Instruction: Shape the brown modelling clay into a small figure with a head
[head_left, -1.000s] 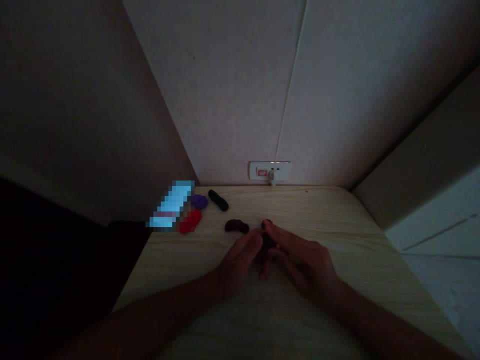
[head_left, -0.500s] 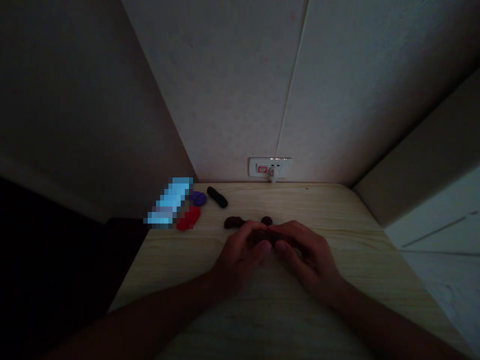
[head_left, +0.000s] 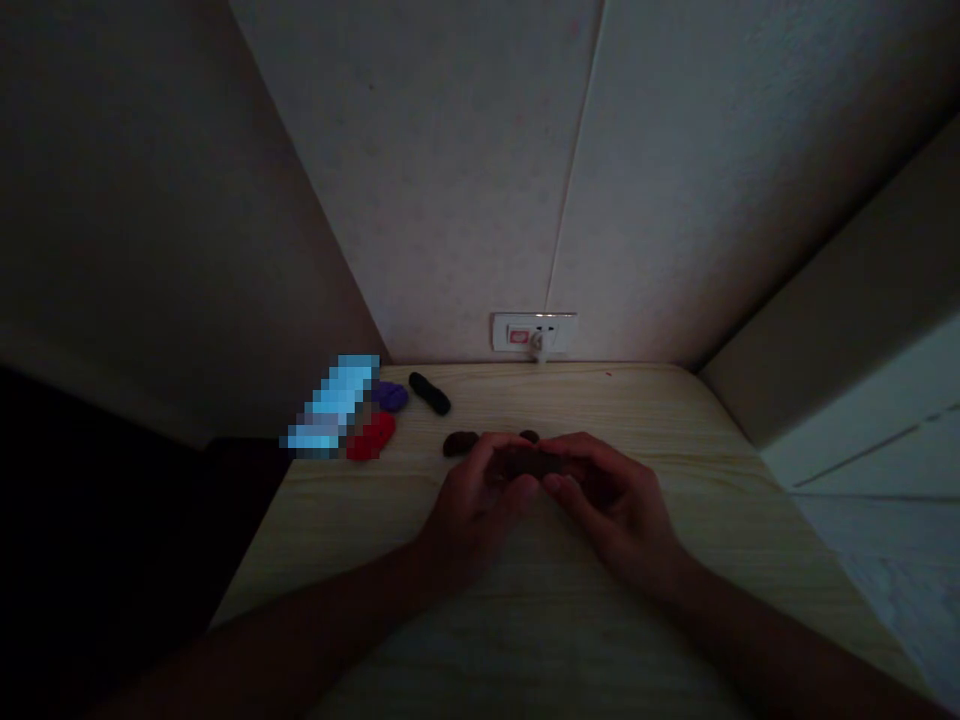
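In dim light both my hands meet over the middle of a pale wooden table [head_left: 570, 640]. My left hand [head_left: 472, 505] and my right hand [head_left: 611, 500] are curled, pinching a dark brown lump [head_left: 529, 463] stretched between the fingertips, a little above the tabletop. It looks like soft clay, though the light is too low to be sure. Just behind my fingers lie a dark brown piece [head_left: 459, 443] and a smaller dark bit [head_left: 529, 436].
At the table's back left lie a black piece [head_left: 429, 393], a purple piece [head_left: 390, 395], a red piece [head_left: 371, 437] and a blurred light-blue object [head_left: 334, 405]. A wall socket [head_left: 534, 332] sits at the table's back edge. Walls close in on three sides.
My hands have come together, lifted the dark brown lump off the table and drawn it out between the fingertips. The view has shifted slightly.
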